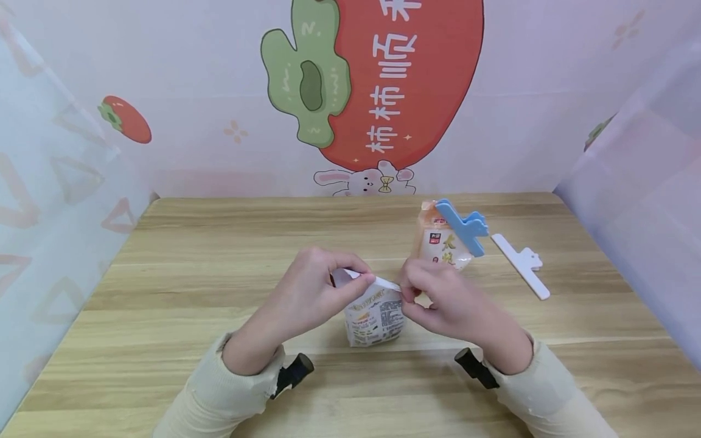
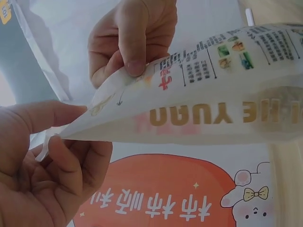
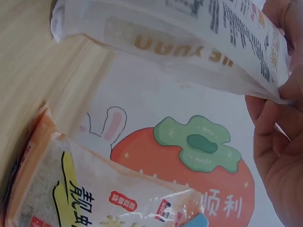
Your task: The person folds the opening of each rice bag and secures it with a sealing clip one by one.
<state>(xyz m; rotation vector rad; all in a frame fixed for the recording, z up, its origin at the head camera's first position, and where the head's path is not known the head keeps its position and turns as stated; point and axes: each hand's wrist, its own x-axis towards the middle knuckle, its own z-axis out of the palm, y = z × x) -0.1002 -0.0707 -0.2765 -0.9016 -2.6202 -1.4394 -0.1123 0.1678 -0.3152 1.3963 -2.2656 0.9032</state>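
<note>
A white printed plastic bag (image 1: 376, 321) stands upright on the wooden table between my hands. My left hand (image 1: 314, 292) pinches its top edge near the left side, thumb over the folded rim. With thumb and fingers my right hand (image 1: 449, 298) pinches the right end of that same edge. The edge is stretched into a narrow white strip between them. In the left wrist view the bag's side (image 2: 189, 113) shows gold lettering, and both hands grip its top. In the right wrist view the bag's lower body (image 3: 118, 28) looks rounded and filled.
Behind my right hand stands an orange and clear food bag (image 1: 429, 243), its top corner held by a blue sealing clip (image 1: 465, 228). A white sealing clip (image 1: 523, 266) lies to its right. Printed cloth walls (image 1: 208, 146) enclose the table (image 1: 219, 243) at the back and sides.
</note>
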